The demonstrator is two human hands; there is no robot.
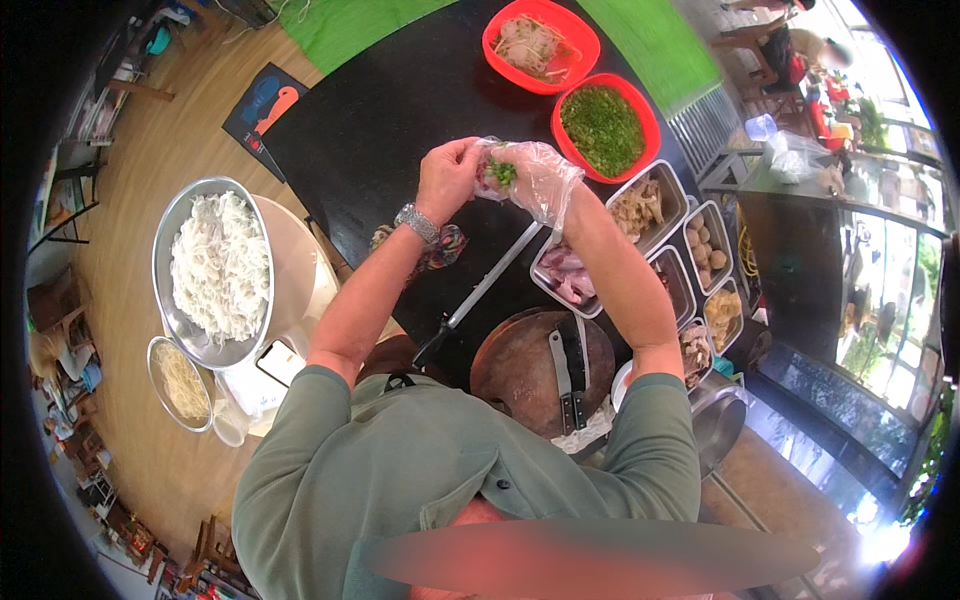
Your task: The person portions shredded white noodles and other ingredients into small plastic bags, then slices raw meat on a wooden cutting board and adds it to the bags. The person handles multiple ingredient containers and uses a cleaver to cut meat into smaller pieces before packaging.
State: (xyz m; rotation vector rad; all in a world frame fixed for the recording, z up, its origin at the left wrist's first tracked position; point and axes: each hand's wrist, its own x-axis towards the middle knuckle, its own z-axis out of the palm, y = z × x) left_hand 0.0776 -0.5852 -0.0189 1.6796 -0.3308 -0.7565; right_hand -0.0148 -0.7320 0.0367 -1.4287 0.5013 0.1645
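My left hand [448, 174], bare with a metal-banded watch [417, 224] at the wrist, pinches a small clear plastic bag [486, 187] above the black table [375, 112]. Something reddish shows through the bag. My right hand [541, 182] wears a loose clear plastic glove and meets the bag from the right. Chopped greens [501, 174] sit at its gloved fingertips, at the bag's mouth. Just beyond that hand stands a red bowl [655, 139] of chopped greens [602, 127]. A dark, multicoloured bundle [444, 249] lies below my left wrist.
A sharpening steel [499, 274] lies beside a round chopping block [514, 367] bearing two knives [564, 375]. Metal trays of raw meat [568, 271] and meatballs [703, 244] line the right. White noodles [221, 266] and a phone [280, 364] are left. Another red bowl [587, 45] stands far.
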